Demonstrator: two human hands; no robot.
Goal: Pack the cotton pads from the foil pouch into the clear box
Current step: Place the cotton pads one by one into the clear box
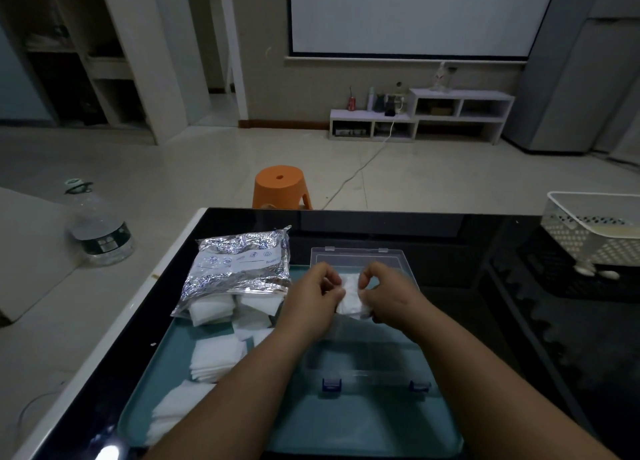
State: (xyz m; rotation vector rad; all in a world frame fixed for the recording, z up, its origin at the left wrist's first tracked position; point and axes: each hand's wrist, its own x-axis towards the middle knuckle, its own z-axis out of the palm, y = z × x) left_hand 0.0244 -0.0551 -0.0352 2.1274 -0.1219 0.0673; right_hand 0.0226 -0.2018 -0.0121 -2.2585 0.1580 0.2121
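Observation:
The silver foil pouch (239, 269) lies at the far left of a teal tray (363, 428), its open end spilling white cotton pads (214, 309). More loose pads (216, 357) sit in stacks on the tray's left side. The clear box (363, 359) stands open in the tray's middle, blue latches at its near edge and its lid (356, 257) laid back. Above the box my left hand (313, 302) and my right hand (389, 293) both pinch one small stack of white pads (351, 295) between them.
The tray rests on a glossy black table (485, 238). A white perforated basket (595, 231) stands at the table's far right. Beyond the table's far edge is an orange stool (281, 186); a large water bottle (100, 227) stands on the floor to the left.

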